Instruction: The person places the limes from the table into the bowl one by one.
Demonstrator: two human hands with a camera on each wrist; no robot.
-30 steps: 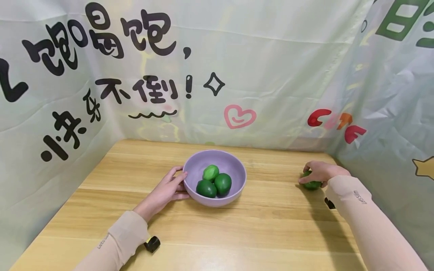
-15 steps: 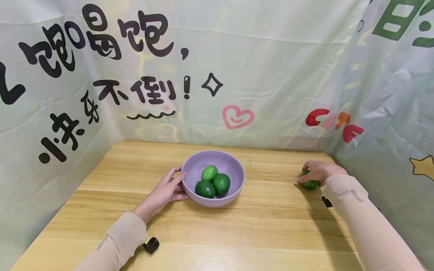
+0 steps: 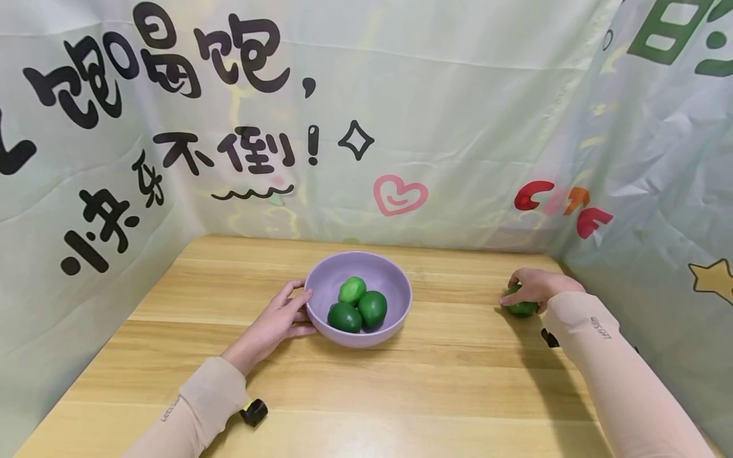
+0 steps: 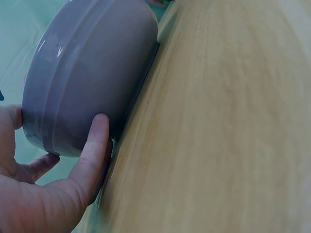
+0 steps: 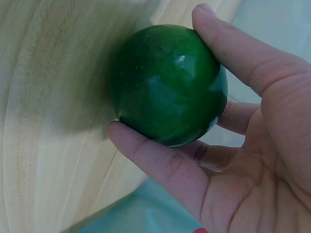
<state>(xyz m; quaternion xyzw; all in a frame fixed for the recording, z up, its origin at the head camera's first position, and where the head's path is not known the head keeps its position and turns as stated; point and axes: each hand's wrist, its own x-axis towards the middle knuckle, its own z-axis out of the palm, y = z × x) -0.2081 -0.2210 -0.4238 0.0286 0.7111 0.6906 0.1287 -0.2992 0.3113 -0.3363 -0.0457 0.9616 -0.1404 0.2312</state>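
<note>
A light-purple bowl [image 3: 395, 318] stands on the wooden table with three green fruits inside: a light-green lime [image 3: 352, 290] and two smooth, darker ones, one at right [image 3: 373, 308] and one at front left [image 3: 345, 317]. At the bowl's left side, my left hand [image 3: 279, 318] holds it, thumb at the rim and fingers spread along the outer wall. Far to the right, my right hand [image 3: 535, 287] grips a round, glossy dark-green fruit [image 5: 167, 85] close above or on the tabletop. Thumb and fingers lie around it; its kind is unclear.
The wooden table [image 3: 366, 401] backs onto a pale printed cloth [image 3: 458, 114] with black lettering and a pink heart. Cloth also hangs at left and right. A black device [image 3: 254, 413] sits below my left wrist, another [image 3: 550, 338] by the right cuff.
The head view shifts slightly. Both hands, the bowl and the fruits keep their positions relative to the table.
</note>
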